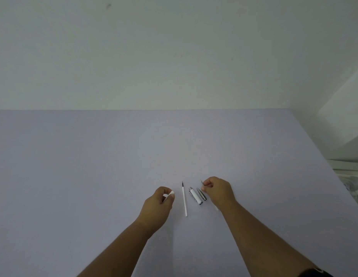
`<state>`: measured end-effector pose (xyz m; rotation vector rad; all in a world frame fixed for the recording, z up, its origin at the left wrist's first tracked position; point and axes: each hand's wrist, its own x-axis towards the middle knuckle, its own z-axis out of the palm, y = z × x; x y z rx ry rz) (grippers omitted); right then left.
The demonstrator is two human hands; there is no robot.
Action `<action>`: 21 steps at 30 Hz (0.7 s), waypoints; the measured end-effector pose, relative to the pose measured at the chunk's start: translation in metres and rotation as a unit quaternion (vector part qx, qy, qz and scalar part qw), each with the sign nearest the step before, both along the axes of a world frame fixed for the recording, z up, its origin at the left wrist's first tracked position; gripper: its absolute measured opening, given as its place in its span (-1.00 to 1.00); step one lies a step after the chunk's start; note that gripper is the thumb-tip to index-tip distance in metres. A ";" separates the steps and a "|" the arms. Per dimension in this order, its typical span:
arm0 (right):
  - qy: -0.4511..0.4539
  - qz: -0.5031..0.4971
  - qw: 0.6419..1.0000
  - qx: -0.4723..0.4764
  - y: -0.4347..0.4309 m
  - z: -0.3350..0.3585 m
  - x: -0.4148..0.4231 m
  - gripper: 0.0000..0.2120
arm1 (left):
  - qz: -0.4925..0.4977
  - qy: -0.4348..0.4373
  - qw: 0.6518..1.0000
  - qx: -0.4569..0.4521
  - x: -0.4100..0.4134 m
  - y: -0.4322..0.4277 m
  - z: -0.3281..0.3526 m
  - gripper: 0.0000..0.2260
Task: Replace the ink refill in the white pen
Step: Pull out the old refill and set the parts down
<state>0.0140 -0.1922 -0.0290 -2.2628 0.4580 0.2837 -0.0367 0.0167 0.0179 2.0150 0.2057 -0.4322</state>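
- We see a pale lilac table [114, 156] filling the lower half of the frame, with a plain light wall [154, 47] above it.
- Our left hand [159, 204] sits a little left of centre in the lower part of the frame, fingers curled in, thumb and forefinger pinching a white pen piece [171, 193] whose end shows at the fingertips.
- Just to the right of that hand, a thin white refill [184, 199] lies flat on the table, its dark tip pointing toward the top of the frame; it touches neither hand.
- Right of the refill lies a short white pen section [195, 195] with silver ends, tilted slightly, resting on the table.
- Beside it, nearly touching, lies a dark silver tapered piece [201, 194], also on the table.
- Our right hand [218, 191] is right of centre, fingers curled and pressed together, pinching a second refill [202, 182]: a thin grey tip pokes out toward the upper left of the hand, and a pale bit shows below the wrist.
- That hand's fingertips are just beside the tapered piece; we cannot tell whether they touch it.
- At the far right edge of the frame some white fittings [346, 168] show past the table's edge, too blurred to make out.
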 end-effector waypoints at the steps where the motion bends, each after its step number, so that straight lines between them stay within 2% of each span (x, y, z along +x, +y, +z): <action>1: -0.001 0.001 1.000 0.001 0.000 0.000 0.000 -0.89 | -0.001 0.002 1.000 0.002 0.001 0.000 0.000 -0.87; 17: -0.024 0.003 0.999 -0.026 0.004 0.001 0.000 -0.87 | -0.003 0.003 1.000 0.010 0.005 0.003 0.004 -0.87; 21: -0.038 0.052 0.996 -0.057 0.026 0.014 -0.002 -0.85 | 0.011 -0.004 1.000 0.007 0.005 0.008 0.007 -0.88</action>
